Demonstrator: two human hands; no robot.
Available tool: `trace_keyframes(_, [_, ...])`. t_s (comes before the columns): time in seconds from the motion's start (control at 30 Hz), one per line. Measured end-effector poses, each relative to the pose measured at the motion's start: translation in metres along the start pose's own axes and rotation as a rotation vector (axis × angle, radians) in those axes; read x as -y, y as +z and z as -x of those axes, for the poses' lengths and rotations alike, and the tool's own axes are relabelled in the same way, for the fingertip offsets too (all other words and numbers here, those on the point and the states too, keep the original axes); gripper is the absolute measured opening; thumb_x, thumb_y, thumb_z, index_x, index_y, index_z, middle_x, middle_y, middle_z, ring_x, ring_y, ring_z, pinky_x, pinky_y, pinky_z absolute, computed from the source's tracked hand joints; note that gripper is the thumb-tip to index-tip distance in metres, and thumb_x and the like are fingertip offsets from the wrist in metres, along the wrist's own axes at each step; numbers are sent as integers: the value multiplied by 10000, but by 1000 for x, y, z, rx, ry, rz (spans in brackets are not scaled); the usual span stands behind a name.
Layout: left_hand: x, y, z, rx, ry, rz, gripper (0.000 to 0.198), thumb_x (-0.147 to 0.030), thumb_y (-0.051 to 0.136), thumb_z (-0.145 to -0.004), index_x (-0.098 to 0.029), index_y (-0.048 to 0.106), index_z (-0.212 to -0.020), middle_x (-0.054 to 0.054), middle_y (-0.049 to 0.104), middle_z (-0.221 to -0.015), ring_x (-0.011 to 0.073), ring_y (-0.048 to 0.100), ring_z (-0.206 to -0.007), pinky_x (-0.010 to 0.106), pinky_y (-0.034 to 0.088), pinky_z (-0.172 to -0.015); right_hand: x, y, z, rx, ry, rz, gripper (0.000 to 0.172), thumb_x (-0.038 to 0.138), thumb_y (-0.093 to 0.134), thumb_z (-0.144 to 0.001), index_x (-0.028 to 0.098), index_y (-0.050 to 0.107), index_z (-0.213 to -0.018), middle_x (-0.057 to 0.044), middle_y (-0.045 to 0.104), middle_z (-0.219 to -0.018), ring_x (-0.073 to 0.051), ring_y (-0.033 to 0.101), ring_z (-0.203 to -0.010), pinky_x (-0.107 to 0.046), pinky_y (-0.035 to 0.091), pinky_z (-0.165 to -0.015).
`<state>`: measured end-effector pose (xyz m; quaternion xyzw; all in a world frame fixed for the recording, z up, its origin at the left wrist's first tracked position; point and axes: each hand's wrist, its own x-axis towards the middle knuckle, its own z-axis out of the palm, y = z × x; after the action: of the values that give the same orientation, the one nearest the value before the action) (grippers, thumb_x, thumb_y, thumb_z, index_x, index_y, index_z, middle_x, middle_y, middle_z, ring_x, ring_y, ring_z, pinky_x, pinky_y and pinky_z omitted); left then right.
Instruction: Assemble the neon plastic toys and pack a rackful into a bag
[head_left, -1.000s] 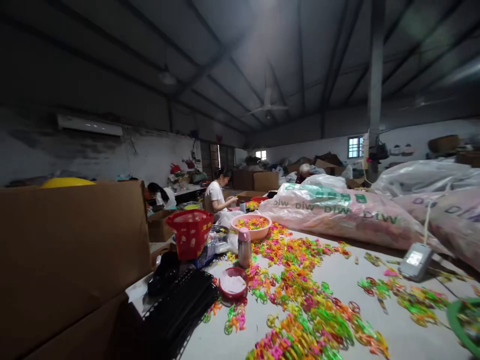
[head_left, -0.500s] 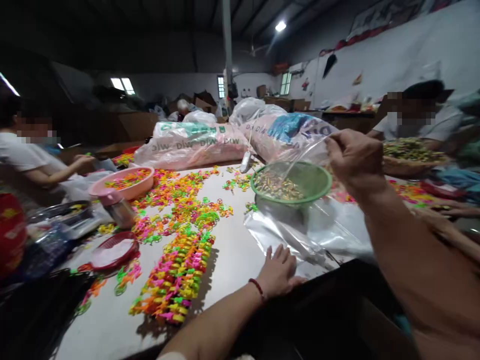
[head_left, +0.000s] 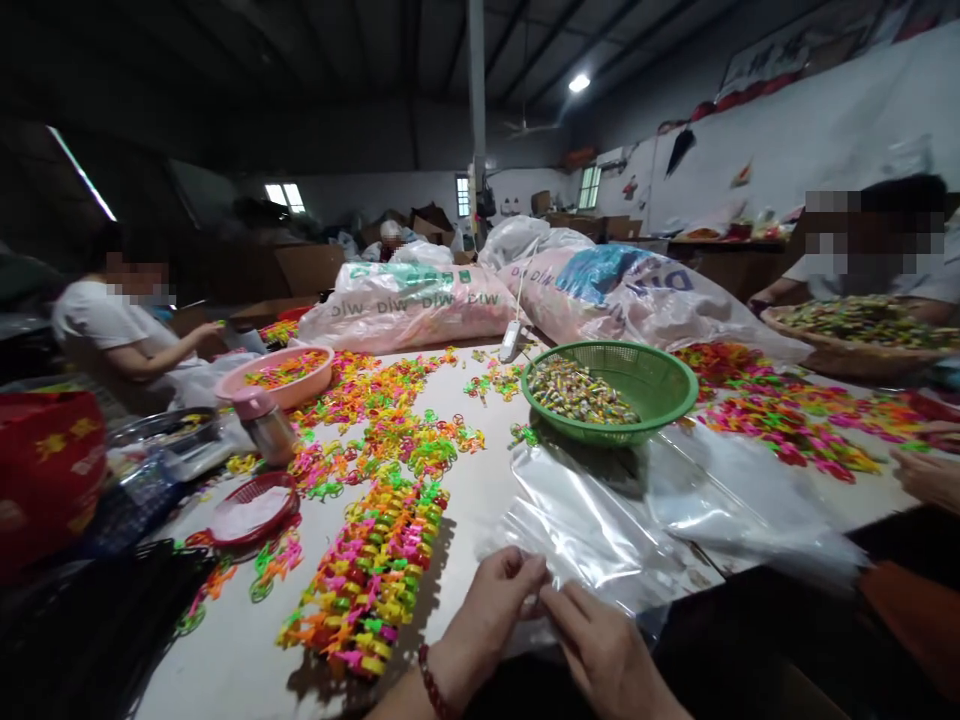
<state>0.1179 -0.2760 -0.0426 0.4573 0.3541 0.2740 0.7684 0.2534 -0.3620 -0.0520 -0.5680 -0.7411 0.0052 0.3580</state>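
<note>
Both of my hands meet at the table's near edge. My left hand [head_left: 491, 612], with a red bead bracelet on the wrist, pinches the near edge of a clear plastic bag [head_left: 592, 530]. My right hand [head_left: 600, 650] grips the same edge just beside it, fingers curled. The bag lies flat on the white table [head_left: 480, 480], among more clear bags spread to the right. A stacked row of bright plastic toy pieces [head_left: 371, 570] lies just left of my left hand. A green basket [head_left: 609, 390] of small mixed pieces stands beyond the bags.
Loose neon pieces [head_left: 390, 410] cover the table's middle and right. A pink bowl [head_left: 281, 375], a pink-capped bottle [head_left: 262, 425] and a small red basket [head_left: 251, 508] stand at left. Large filled sacks [head_left: 420, 300] lie at the back. One person sits at left, another at right.
The view swung from the room down to the table. My right hand let go of the lifted bag and came down; both hands now pinch the bag's near edge.
</note>
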Motion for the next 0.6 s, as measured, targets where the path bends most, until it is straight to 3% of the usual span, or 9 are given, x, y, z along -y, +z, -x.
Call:
trace_keyframes(0.13, [14, -7, -3, -96, 72, -132, 524, -651, 660, -679, -140, 566, -743, 24, 598, -668, 129, 538, -603, 254, 404, -607, 2, 8, 20, 82, 124, -265, 189, 286, 539, -897, 322, 702, -987, -50, 701, -828, -215, 675, -713, -288, 544, -646])
trace_keyframes(0.2, [18, -9, -4, -163, 121, -264, 542, -694, 598, -707, -163, 505, -651, -27, 483, -567, 105, 434, -536, 244, 335, -550, 0, 6, 25, 83, 264, -335, 140, 345, 594, -866, 309, 697, -955, -46, 697, -823, -214, 665, -713, -291, 542, -666])
trace_keyframes(0.27, [19, -8, -2, -211, 144, -390, 591, -735, 582, -694, -185, 415, -557, -57, 335, -526, 90, 322, -528, 242, 254, -516, -2, 5, 25, 81, 444, -393, 204, 428, 630, -832, 282, 685, -965, -41, 686, -812, -206, 647, -705, -288, 530, -672])
trace_keyframes(0.37, [20, 0, 6, -52, 144, -382, 651, -795, 531, -687, -185, 386, -516, -47, 295, -540, 93, 300, -555, 246, 251, -527, -2, 8, 19, 129, 641, -543, 344, 527, 679, -754, 235, 668, -936, -25, 655, -781, -188, 598, -696, -271, 490, -651])
trace_keyframes(0.43, [20, 4, 11, 57, 136, -329, 697, -854, 416, -705, -182, 398, -520, -32, 327, -547, 98, 312, -557, 253, 263, -531, -2, 15, 14, 178, 709, -693, 366, 556, 710, -705, 210, 628, -793, 5, 596, -700, -158, 538, -657, -252, 447, -617])
trace_keyframes(0.53, [19, 3, 15, -48, 144, -386, 726, -900, 262, -713, -202, 317, -519, -38, 265, -541, 97, 248, -553, 267, 216, -515, -4, 27, 8, 209, 768, -929, 459, 580, 740, -670, 188, 507, -625, 50, 466, -576, -102, 430, -571, -219, 373, -559])
trace_keyframes(0.6, [16, -2, 15, -72, 181, -464, 697, -865, 272, -753, -206, 283, -526, -39, 236, -549, 97, 232, -558, 273, 192, -514, -7, 32, 6, 186, 801, -1047, 494, 581, 771, -641, 182, 482, -608, 66, 429, -538, -75, 388, -523, -201, 334, -517])
